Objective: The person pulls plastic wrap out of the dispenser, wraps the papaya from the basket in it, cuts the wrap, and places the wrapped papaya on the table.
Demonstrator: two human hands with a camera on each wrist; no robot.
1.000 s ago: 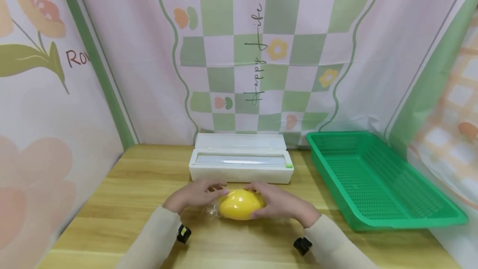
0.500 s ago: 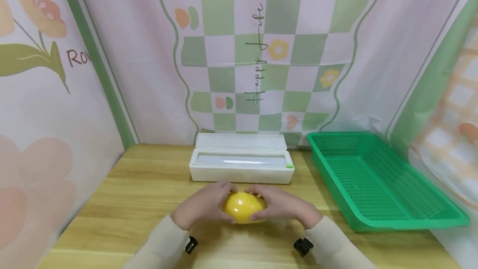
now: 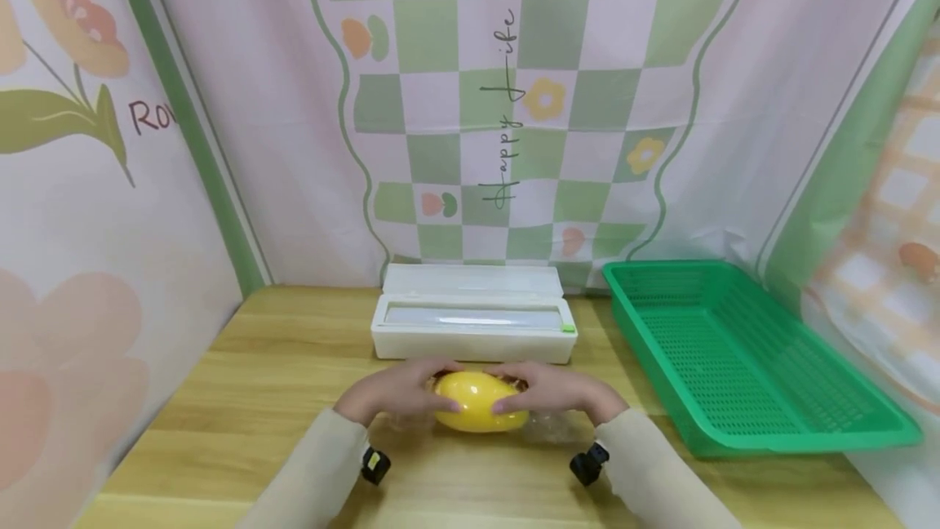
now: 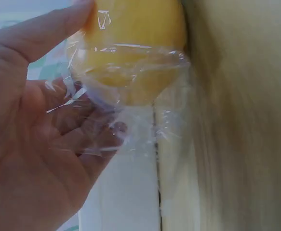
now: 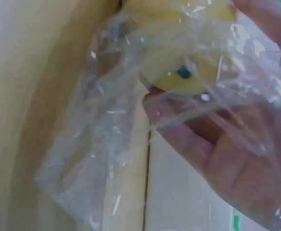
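Note:
A smooth, glossy yellow fruit (image 3: 479, 402), oval like a mango or lemon, is held between both hands in front of the person. Clear cling film (image 4: 130, 72) covers it, and loose film ends (image 3: 551, 427) stick out past both sides. My left hand (image 3: 400, 388) grips its left end, thumb on the near side and fingers behind. On the opposite end my right hand (image 3: 561, 390) holds it the same way. The right wrist view shows a small dark green spot (image 5: 184, 72) on the fruit's tip through crumpled film (image 5: 101, 120).
Behind the hands stands a white cling film dispenser (image 3: 473, 345), lid up, with a film roll (image 3: 473, 317) inside and a green slider (image 3: 568, 328). A green perforated basket (image 3: 661, 366) sits to the right on the wooden table (image 3: 242, 398). Patterned cloth (image 3: 492, 104) hangs behind.
The left hand moved in and took hold of the fruit's left end. Loose film now shows at both sides. The fruit turned slightly; the right hand stayed on it.

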